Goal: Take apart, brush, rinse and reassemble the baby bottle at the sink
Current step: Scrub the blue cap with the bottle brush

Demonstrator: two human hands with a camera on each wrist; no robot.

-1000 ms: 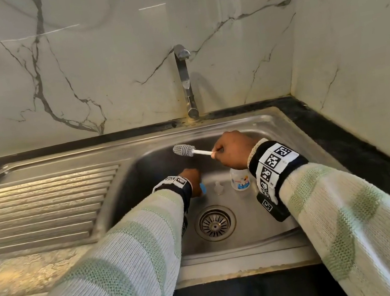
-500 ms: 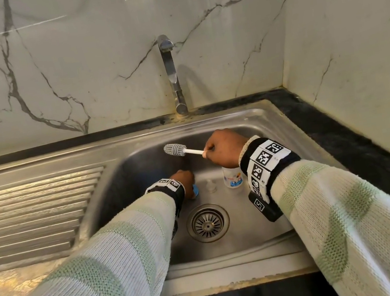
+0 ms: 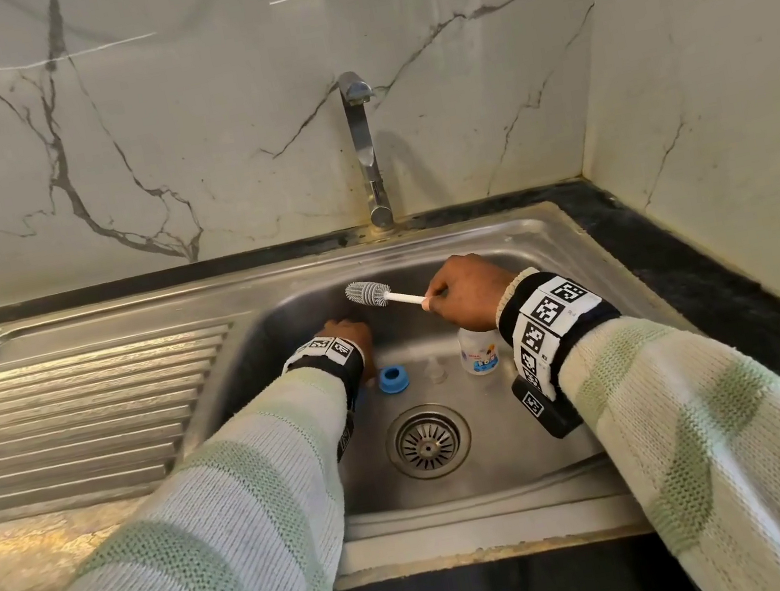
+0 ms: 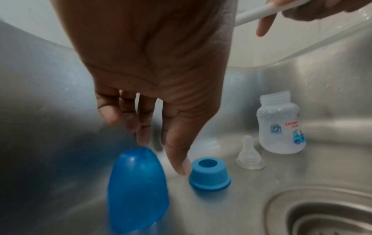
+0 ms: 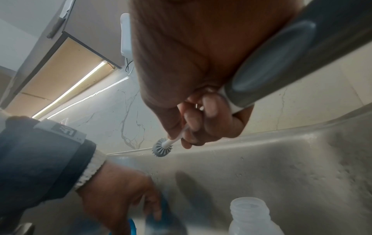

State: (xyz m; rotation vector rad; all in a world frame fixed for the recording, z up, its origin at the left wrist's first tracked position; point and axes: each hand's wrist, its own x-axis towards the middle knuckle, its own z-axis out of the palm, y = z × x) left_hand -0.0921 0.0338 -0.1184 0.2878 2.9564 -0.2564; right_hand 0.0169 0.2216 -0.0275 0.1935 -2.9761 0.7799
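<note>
The baby bottle lies in parts on the sink floor. The clear bottle body (image 3: 479, 355) (image 4: 281, 125) (image 5: 251, 219) stands upright without a top. Left of it are the clear teat (image 3: 435, 369) (image 4: 249, 155) and the blue collar ring (image 3: 393, 379) (image 4: 209, 174). The blue dome cap (image 4: 138, 187) stands further left, hidden by my wrist in the head view. My left hand (image 3: 351, 338) (image 4: 159, 152) hangs over the cap, fingers pointing down, one fingertip at its top and the thumb beside the ring. My right hand (image 3: 461, 295) (image 5: 199, 124) grips the handle of the grey-headed brush (image 3: 369, 293) (image 5: 161, 147) above the bottle.
The steel sink (image 3: 536, 457) has a drain strainer (image 3: 428, 440) near its front and a tap (image 3: 364, 143) at the back wall. A ribbed draining board (image 3: 76, 418) lies to the left. Black counter (image 3: 720, 289) and marble walls close the right side.
My left hand has shifted a little to the left, so the blue collar ring now shows in the head view. The right hand still holds the brush in much the same place.
</note>
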